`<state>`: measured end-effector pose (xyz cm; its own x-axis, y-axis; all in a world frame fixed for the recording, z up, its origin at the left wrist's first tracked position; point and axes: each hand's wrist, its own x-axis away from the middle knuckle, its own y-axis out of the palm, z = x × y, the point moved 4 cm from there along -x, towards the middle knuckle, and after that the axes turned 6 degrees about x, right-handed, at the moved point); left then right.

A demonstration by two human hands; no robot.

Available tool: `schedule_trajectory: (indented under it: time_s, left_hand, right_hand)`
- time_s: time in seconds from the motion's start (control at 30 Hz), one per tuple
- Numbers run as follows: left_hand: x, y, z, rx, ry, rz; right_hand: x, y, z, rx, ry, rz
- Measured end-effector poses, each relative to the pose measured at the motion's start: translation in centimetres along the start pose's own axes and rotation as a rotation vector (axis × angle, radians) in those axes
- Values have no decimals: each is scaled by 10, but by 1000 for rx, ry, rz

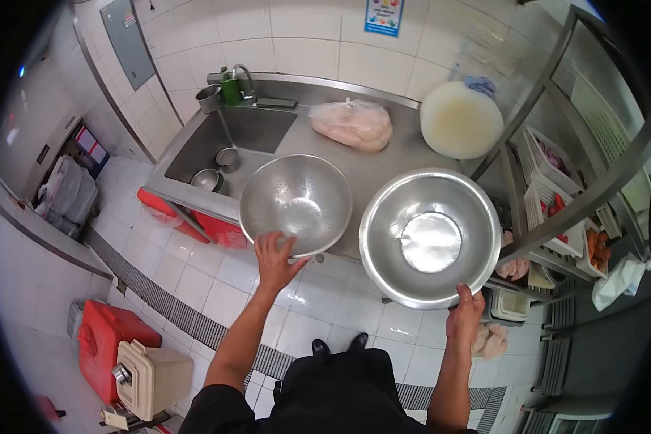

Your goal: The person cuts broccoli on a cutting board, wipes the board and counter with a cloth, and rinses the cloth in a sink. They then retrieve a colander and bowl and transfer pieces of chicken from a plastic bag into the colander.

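A perforated metal colander (296, 199) rests at the front of the steel counter, beside the sink. My left hand (276, 262) is at its near rim, fingers curled over the edge and thumb along the outside. To the right is a wide, shiny steel bowl (430, 242) with nothing in it, overhanging the counter's front edge. My right hand (466, 315) grips its near right rim, thumb on top and the other fingers mostly hidden. A clear plastic bag of pale raw meat (352, 124), tied at the top, lies behind the two vessels.
The sink (264, 130), with small metal pots (207, 181) inside, is at the left. A round white board (461, 120) leans on the back wall. Shelving with baskets (557, 210) stands close on the right. Red and beige bins (152, 376) are on the floor at left.
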<state>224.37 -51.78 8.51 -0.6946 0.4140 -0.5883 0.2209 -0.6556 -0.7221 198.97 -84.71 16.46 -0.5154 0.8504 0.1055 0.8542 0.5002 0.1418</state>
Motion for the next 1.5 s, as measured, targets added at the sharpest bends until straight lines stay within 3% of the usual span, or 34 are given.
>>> schedule_trajectory:
  time_s: [0.03,0.07,0.1,0.13,0.2,0.23,0.3,0.4,0.5,0.53,0.6,0.63,0.7,0.8,0.9,0.97,1.03,1.1,1.17,1.2,1.3,1.37,1.43,1.5]
  left_hand:
    - [-4,4,0,-4,-5,5]
    - [-6,-2,-9,-33,-204,266]
    - [-2,-9,-21,-64,-401,521]
    - [-1,0,-39,-70,-402,513]
    - [22,60,-106,1179,-1281,400]
    - [25,63,-124,1176,-1281,393]
    - [15,69,-156,1293,-1339,440]
    - [-36,26,-174,1171,-1284,487]
    - [-91,-4,-201,1170,-1233,322]
    - [-111,-11,-195,1179,-1227,271]
    - [-135,-12,-192,1175,-1224,231]
    - [-142,-5,-189,1143,-1180,133]
    - [-148,4,-182,996,-1134,-69]
    - [-142,29,-182,871,-1139,-243]
    - [-143,48,-192,867,-1147,-245]
    - [-141,59,-211,800,-1176,-308]
    - [-151,63,-216,751,-1036,-444]
    - [-164,74,-241,770,-1049,-443]
    - [-205,73,-265,497,-785,-223]
    - [-231,78,-267,587,-760,-191]
    - [-315,128,-260,689,-514,-252]
    - [-371,167,-236,743,-359,-321]
    - [-426,208,-210,691,-214,-421]
    - [-465,259,-192,682,-150,-510]
  right_hand:
    - [-3,16,-2,-2,-21,3]
    - [-9,26,0,-3,-20,-1]
    - [-16,35,-2,106,-157,12]
    - [-20,44,-5,217,-291,26]
    - [-29,59,-6,347,-295,24]
    - [-36,68,-8,477,-306,23]
    - [-48,99,-19,439,-373,30]
    - [-72,131,-12,376,-410,29]
    - [-97,178,40,220,-123,-236]
    - [-103,193,60,419,41,-234]
    - [-111,230,124,71,147,-327]
    - [-109,246,151,-68,323,-345]
    - [-104,266,199,-148,454,-416]
    - [-94,279,245,-100,450,-474]
    - [-87,280,245,-264,508,-426]
    - [-88,276,248,-235,526,-389]
    - [-91,267,236,-196,478,-380]
    - [-93,262,211,-163,520,-295]
    - [-87,261,184,6,441,-184]
    - [-83,269,165,32,447,-168]
    - [-93,296,189,213,318,-192]
    - [-97,315,186,201,309,-81]
    - [-101,315,211,24,456,101]
    - [-87,316,219,24,360,215]
